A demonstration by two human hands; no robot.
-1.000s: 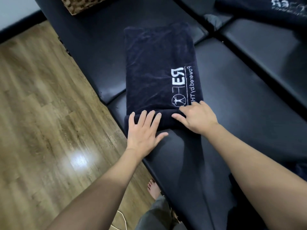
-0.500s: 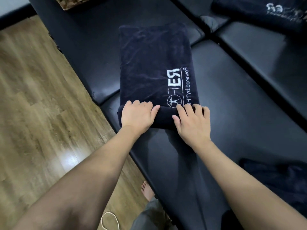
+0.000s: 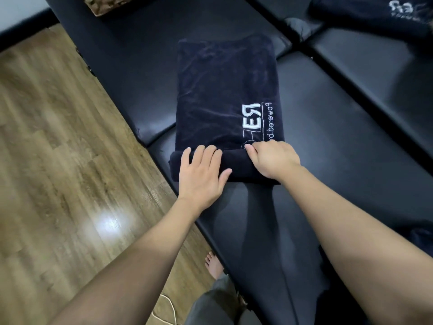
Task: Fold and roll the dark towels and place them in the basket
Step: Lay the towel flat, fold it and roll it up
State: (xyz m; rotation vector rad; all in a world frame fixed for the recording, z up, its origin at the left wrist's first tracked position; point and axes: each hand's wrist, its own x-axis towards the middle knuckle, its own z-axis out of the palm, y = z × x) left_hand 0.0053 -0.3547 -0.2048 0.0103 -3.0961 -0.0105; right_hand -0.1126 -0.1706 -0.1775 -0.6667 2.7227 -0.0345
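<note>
- One wooden floor [image 3: 58, 160] is filling the left side, with one bright patch of light reflecting on it.
- One woven basket [image 3: 105, 4] is showing only in part at the top edge, sitting on the far end of the black couch [image 3: 351, 148], well apart from the hands.
- One bare foot [image 3: 213, 266] is resting on the floor just beside the couch edge, and one thin pale cord [image 3: 168, 306] is lying on the floor near the bottom.
- One left hand [image 3: 201, 174] is lying flat with its fingers spread and extended, pressing palm-down on the rolled near end of the towel [image 3: 225, 90]; it is pinching nothing.
- That one dark towel is lying folded lengthwise on the couch seat, crossing a seam between cushions, with white lettering near its right edge; its near end is curled into a short roll while the rest is lying flat.
- One right hand [image 3: 273, 160] is resting on the right part of the roll with its fingers curled forward over the top, pressing down on it.
- A second dark towel [image 3: 379, 17] with white lettering is lying in the upper right corner.
- A third piece of dark cloth [image 3: 421, 235] is showing at the right edge; whether it is a towel I cannot tell.
</note>
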